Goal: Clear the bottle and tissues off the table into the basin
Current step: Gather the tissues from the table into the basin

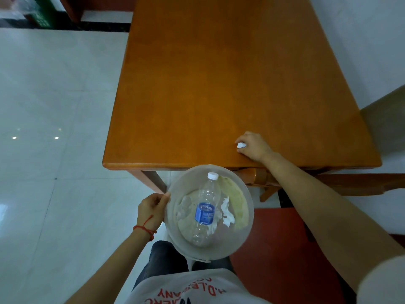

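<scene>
My left hand [152, 212] grips the left rim of a translucent round basin [245, 232], held just below the near edge of the orange wooden table [219, 84]. Inside the basin lies a clear plastic bottle [206, 208] with a white cap and blue label, with crumpled white tissues [226, 212] beside it. My right hand [254, 147] rests on the table near its front edge, its fingers closed around a small crumpled white tissue [241, 145].
A wooden chair with a red seat [285, 249] stands under the table's near right side. White tiled floor [54, 128] lies to the left. A beige object [385, 123] sits at the table's right edge.
</scene>
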Available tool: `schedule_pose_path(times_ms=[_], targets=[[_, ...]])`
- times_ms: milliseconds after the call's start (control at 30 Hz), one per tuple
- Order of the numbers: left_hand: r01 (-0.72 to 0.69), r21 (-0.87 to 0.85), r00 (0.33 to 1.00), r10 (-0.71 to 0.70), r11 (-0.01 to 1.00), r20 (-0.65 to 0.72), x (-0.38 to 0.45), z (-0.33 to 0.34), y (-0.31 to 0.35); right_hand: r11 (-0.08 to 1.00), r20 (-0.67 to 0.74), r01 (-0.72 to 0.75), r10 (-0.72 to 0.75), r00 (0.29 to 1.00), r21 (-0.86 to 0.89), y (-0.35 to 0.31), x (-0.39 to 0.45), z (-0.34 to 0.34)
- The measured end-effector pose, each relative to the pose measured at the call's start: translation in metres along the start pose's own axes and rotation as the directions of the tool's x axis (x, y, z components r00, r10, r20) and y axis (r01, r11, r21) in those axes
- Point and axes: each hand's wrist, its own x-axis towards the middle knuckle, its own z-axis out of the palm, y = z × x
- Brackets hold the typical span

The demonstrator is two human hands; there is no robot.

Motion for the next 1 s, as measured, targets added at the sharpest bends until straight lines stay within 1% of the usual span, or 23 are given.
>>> schedule_pose_path(times_ms=[100, 167, 233, 333, 433, 533, 600, 667, 733, 800, 867, 933, 1000], targets=[[-0.003, -0.006, 1.000, 0.003, 1.000, 0.001, 0.000, -0.001, 0.000, 0.979, -0.151, 0.014, 0.018, 0.988, 0.205, -0.011, -0.007, -0.010], [-0.004, -0.011, 1.000, 0.004, 1.000, 0.000, 0.001, 0.000, -0.001, 0.932, -0.288, 0.083, 0.024, 0.957, 0.352, -0.028, -0.018, -0.022], [-0.004, -0.010, 1.000, 0.004, 1.000, 0.003, 0.000, 0.000, -0.002, 0.876, -0.386, 0.176, 0.012, 0.923, 0.448, -0.050, -0.033, -0.034], [-0.005, -0.006, 1.000, 0.005, 1.000, 0.003, 0.000, 0.000, -0.002, 0.782, -0.404, 0.244, 0.011, 0.915, 0.574, -0.085, -0.061, -0.038], [-0.007, -0.012, 1.000, 0.007, 1.000, -0.003, -0.001, -0.002, -0.003, 0.711, -0.359, 0.251, 0.001, 0.933, 0.656, -0.108, -0.089, -0.022], [-0.013, -0.010, 1.000, 0.013, 1.000, -0.007, -0.002, -0.003, -0.004, 0.690, -0.265, 0.209, -0.026, 0.964, 0.693, -0.116, -0.113, 0.011], [-0.018, -0.004, 1.000, 0.018, 1.000, -0.012, -0.003, -0.003, -0.005, 0.698, -0.207, 0.171, -0.033, 0.978, 0.696, -0.117, -0.125, 0.033], [-0.022, -0.004, 1.000, 0.022, 1.000, -0.016, -0.005, -0.005, -0.005, 0.751, -0.166, 0.139, -0.039, 0.985, 0.646, -0.114, -0.136, 0.047], [-0.023, -0.010, 1.000, 0.023, 1.000, -0.022, -0.007, -0.006, -0.005, 0.789, -0.155, 0.125, -0.038, 0.987, 0.601, -0.109, -0.144, 0.053], [-0.010, -0.027, 1.000, 0.009, 1.000, -0.030, -0.009, -0.008, -0.006, 0.804, -0.191, 0.123, -0.012, 0.982, 0.582, -0.100, -0.152, 0.057], [0.005, -0.031, 0.999, -0.006, 1.000, -0.044, -0.010, -0.011, -0.010, 0.821, -0.271, 0.132, 0.029, 0.962, 0.556, -0.090, -0.161, 0.061], [0.017, -0.030, 0.998, -0.019, 0.999, -0.061, -0.012, -0.014, -0.014, 0.847, -0.370, 0.124, 0.091, 0.924, 0.518, -0.076, -0.172, 0.067], [0.032, -0.041, 0.996, -0.035, 0.999, -0.080, -0.016, -0.017, -0.018, 0.853, -0.426, 0.075, 0.180, 0.887, 0.516, -0.062, -0.183, 0.074]])
